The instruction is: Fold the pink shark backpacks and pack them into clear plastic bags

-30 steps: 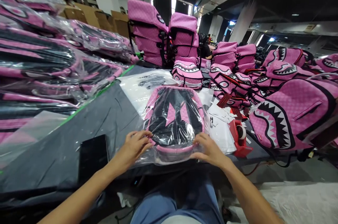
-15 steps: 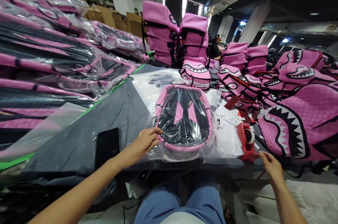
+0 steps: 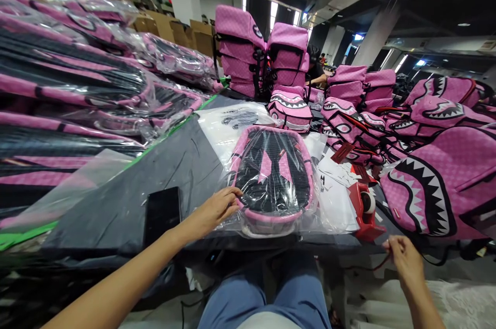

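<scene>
At far left, pink-and-black backpacks in clear plastic (image 3: 73,73) lie piled up. Next, on the grey worktop (image 3: 116,205), a black smartphone (image 3: 161,210) lies near the left forearm. The left hand (image 3: 220,207) has its fingers loosely curled, fingertips at the lower left edge of the bagged backpack (image 3: 273,179); whether they grip the film I cannot tell. That backpack lies mid-worktop near the front edge, its black padded side up. White sheets (image 3: 337,200) lie to its right, then a red tape dispenser (image 3: 366,215). Just beside it, the right hand (image 3: 405,256) has thumb and fingers drawn together; whether they pinch anything is unclear. Farthest right sits a pink shark-mouth backpack (image 3: 461,169).
</scene>
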### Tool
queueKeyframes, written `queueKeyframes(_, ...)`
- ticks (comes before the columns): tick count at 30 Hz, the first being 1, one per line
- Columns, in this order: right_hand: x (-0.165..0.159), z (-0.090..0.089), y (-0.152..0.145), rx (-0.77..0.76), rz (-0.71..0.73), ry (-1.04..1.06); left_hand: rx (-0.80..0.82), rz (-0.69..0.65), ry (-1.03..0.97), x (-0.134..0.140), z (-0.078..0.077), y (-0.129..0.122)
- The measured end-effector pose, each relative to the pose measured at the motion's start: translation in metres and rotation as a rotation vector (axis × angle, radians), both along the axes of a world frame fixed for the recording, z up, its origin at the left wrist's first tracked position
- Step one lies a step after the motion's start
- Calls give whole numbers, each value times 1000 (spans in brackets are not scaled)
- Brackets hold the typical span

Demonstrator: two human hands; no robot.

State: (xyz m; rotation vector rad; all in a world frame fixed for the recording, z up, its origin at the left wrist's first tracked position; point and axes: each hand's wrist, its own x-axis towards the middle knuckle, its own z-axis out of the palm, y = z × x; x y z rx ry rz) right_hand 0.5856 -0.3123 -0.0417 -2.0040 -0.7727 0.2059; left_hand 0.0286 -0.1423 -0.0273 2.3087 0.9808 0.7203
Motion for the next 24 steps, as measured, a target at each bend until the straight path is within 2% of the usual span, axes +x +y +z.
queueKeyframes(2,-16,-17,-7,127,-46,285,8,3,-1,1,-3,2)
queueKeyframes(4,-44,-28,-4,266,-3,591,15,6,-6,1,-5,3)
queueKeyframes(7,-103,-24,11,407,289,924,18,11,-18,1,-6,3)
queueKeyframes(10,-171,5,32,414,662,969,4,-2,-20,1,-5,3)
queueKeyframes(12,-215,32,51,299,962,808,-16,-3,-17,1,-3,3)
queueKeyframes(13,-236,46,65,233,1125,656,-27,2,-16,1,-2,3)
queueKeyframes(16,-295,76,117,-57,1567,11,-50,15,-18,2,1,3)
queueKeyframes(17,-311,81,136,-138,1631,-242,-54,15,-18,3,1,3)
queueKeyframes(19,-335,84,172,-301,1633,-647,-53,14,-21,4,1,3)
queueKeyframes(20,-341,84,187,-374,1593,-772,-49,14,-23,4,0,3)
queueKeyframes(22,-344,85,208,-490,1478,-875,-47,17,-30,5,-2,3)
queueKeyframes(24,-338,89,214,-534,1322,-897,-55,21,-37,4,-3,4)
